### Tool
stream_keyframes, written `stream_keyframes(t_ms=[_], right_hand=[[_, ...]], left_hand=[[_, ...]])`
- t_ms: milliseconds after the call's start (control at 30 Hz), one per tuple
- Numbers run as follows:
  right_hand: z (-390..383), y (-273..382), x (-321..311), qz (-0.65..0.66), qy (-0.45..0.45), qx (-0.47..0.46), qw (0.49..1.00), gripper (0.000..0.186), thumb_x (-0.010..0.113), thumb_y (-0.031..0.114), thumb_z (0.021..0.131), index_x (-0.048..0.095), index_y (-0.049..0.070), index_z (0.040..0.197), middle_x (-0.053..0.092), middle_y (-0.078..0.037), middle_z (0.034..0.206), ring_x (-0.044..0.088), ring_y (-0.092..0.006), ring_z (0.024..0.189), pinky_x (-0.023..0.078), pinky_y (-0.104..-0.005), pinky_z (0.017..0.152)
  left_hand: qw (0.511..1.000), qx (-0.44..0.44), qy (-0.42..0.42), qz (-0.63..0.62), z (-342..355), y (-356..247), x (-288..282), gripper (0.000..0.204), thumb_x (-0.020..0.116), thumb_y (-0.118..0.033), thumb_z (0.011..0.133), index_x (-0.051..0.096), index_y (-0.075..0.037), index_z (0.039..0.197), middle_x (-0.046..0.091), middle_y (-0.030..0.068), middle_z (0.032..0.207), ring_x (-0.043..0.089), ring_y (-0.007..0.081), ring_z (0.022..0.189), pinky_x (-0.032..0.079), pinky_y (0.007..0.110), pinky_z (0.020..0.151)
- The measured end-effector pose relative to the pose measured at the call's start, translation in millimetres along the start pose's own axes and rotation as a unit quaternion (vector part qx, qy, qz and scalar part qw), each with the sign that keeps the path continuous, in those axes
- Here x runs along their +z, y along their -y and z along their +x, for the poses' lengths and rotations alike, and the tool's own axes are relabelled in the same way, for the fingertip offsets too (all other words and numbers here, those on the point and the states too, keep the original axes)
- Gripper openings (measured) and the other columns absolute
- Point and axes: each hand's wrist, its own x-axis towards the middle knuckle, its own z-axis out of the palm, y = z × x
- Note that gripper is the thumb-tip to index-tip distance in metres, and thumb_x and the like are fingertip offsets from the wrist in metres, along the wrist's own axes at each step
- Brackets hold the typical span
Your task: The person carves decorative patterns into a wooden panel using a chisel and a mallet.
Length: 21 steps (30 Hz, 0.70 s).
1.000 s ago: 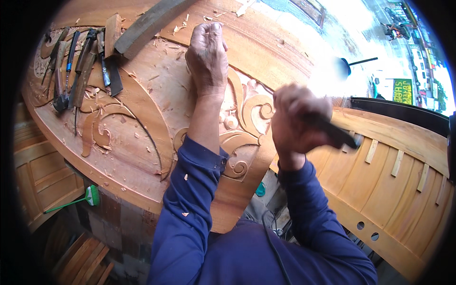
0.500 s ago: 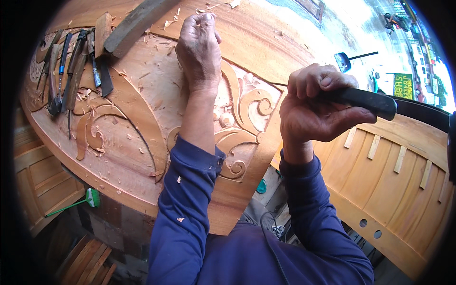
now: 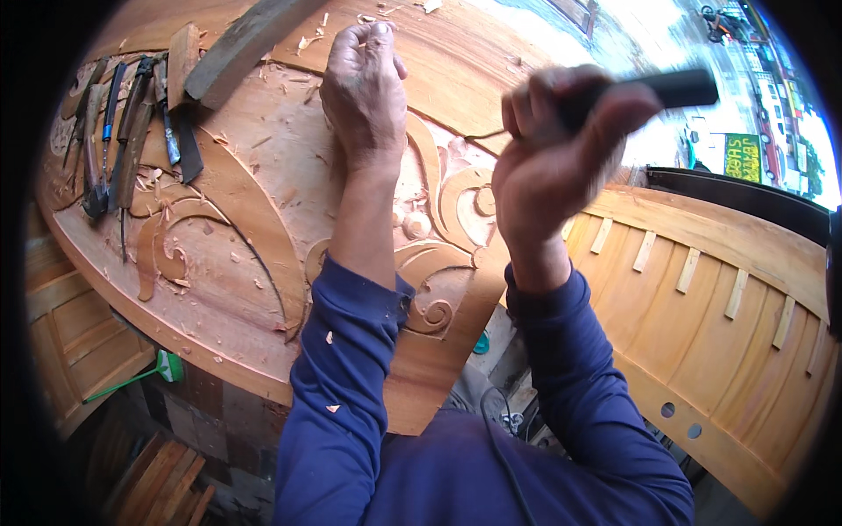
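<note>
My right hand (image 3: 548,175) is raised, its fingers wrapped round a dark blunt-ended bar (image 3: 675,88); both are smeared by motion. My left hand (image 3: 367,92) is closed in a fist over a carved wooden panel (image 3: 421,386), thumb uppermost. Whatever the left fist grips is hidden by the hand itself. Beneath and beside my left forearm, the panel bears raised scrolls (image 3: 436,314) and leaf curves, with wood shavings scattered over it.
Several carving tools (image 3: 133,131) lie in a cluster at the panel's left. A thick wooden bar (image 3: 250,53) rests at the far side. Another slatted wooden panel (image 3: 702,307) stands to the right. A green broom (image 3: 167,366) is at the lower left; a street shows beyond.
My right hand has swung up and slightly left with the dark bar, and the bar's free end has risen. My left hand stays almost in place.
</note>
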Motion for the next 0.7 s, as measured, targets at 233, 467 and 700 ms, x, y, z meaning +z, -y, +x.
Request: stream_keyframes(t_ms=[233,467,700], right_hand=[[59,0,-45,0.114,-0.232,0.242,0.935,0.056,0.047,0.064,0.103,0.045,0.010,0.090,0.038,0.002,0.070,0.035,-0.0116,0.058,0.034,-0.0277,0.053],[28,25,-47,0.126,-0.058,0.074,0.988,0.086,0.020,0.088,0.094,0.049,0.009,0.074,0.037,-0.001,0.058,0.034,-0.0156,0.050,0.030,-0.0285,0.048],[31,9,-53,0.209,0.216,0.057,0.952,0.098,0.017,0.101,0.079,0.047,0.009,0.073,0.043,-0.003,0.061,0.038,-0.0143,0.051,0.030,-0.0260,0.043]], left_hand=[[1.000,0.012,-0.003,-0.005,4,3,2,0.026,0.064,-0.028,0.101,0.068,-0.001,0.102,0.062,0.0022,0.068,0.055,0.0088,0.060,0.044,0.027,0.058],[0.999,-0.012,0.000,-0.043,3,0,0,0.024,0.065,-0.026,0.101,0.067,-0.002,0.103,0.061,0.0014,0.067,0.052,0.0067,0.057,0.042,0.025,0.052],[1.000,0.008,0.007,-0.014,2,-1,2,0.023,0.061,-0.027,0.103,0.068,-0.005,0.107,0.059,-0.0005,0.068,0.048,0.0045,0.051,0.038,0.020,0.045]])
